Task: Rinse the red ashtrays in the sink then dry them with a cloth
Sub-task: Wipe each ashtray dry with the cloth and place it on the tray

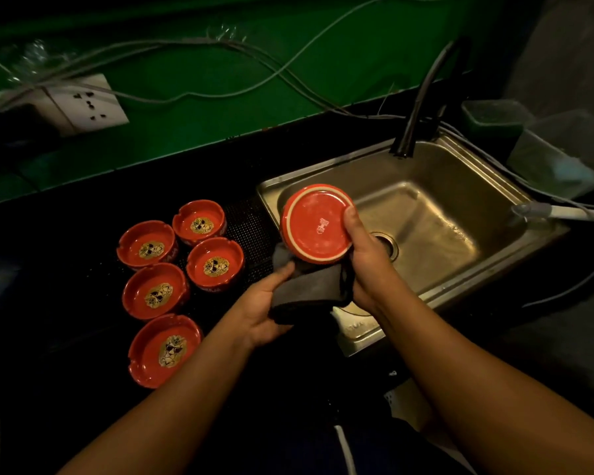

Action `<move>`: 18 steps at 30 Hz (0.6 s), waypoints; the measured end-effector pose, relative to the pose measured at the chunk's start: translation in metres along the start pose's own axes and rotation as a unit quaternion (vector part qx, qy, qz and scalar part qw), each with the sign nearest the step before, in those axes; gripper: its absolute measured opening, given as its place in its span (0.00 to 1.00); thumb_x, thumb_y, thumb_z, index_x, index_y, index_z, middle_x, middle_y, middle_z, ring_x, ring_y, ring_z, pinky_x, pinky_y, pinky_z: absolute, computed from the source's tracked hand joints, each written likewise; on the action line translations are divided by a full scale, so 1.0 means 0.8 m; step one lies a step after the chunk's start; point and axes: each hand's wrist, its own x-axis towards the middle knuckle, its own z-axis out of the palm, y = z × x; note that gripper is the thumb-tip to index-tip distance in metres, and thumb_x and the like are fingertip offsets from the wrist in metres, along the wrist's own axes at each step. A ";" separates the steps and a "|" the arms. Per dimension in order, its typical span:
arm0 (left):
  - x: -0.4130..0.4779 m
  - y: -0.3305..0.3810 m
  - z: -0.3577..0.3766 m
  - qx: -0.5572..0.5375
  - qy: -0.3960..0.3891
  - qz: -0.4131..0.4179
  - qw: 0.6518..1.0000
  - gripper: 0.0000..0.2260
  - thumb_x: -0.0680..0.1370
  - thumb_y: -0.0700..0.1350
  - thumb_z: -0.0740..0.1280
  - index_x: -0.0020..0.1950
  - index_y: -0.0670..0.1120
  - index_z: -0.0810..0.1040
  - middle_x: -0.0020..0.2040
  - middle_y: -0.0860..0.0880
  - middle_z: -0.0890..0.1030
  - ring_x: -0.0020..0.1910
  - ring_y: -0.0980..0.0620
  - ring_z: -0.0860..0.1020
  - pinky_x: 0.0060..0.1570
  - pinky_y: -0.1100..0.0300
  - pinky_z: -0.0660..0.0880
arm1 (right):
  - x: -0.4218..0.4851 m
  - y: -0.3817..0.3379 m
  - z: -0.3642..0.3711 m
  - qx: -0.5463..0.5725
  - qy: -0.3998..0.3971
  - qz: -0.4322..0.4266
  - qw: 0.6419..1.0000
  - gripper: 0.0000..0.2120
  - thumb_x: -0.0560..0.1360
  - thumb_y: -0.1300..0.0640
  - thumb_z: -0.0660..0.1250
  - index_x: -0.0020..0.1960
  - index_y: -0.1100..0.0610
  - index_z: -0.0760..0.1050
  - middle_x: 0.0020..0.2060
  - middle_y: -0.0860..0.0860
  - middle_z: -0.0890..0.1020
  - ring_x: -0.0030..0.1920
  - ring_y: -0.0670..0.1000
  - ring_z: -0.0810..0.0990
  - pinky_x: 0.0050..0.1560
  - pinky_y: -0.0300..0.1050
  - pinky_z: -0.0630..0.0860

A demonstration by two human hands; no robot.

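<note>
My right hand (364,258) grips a red ashtray (314,224) by its rim, tilted so its flat underside faces me, over the left edge of the steel sink (487,265). A dark grey cloth (309,289) hangs under the ashtray, and my left hand (264,303) holds it from below. The ashtray's inside is hidden. Several more red ashtrays with gold emblems sit upright on the black counter to the left, the nearest one (165,349) in front and another (216,262) close to the sink.
A dark curved faucet (422,97) rises behind the sink. A white hose (563,212) lies over its right rim. Translucent containers (563,149) stand at the back right. A wall socket (90,104) and loose cables run along the green wall.
</note>
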 end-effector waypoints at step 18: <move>-0.004 0.050 0.056 0.318 0.072 0.242 0.914 0.23 0.79 0.62 0.52 0.69 0.50 0.66 0.57 0.48 0.80 0.50 0.55 0.82 0.46 0.62 0.79 | -0.020 -0.007 -0.019 -0.013 -0.034 0.047 0.998 0.15 0.77 0.47 0.63 0.53 0.57 0.77 0.42 0.56 0.85 0.42 0.54 0.83 0.51 0.56 0.77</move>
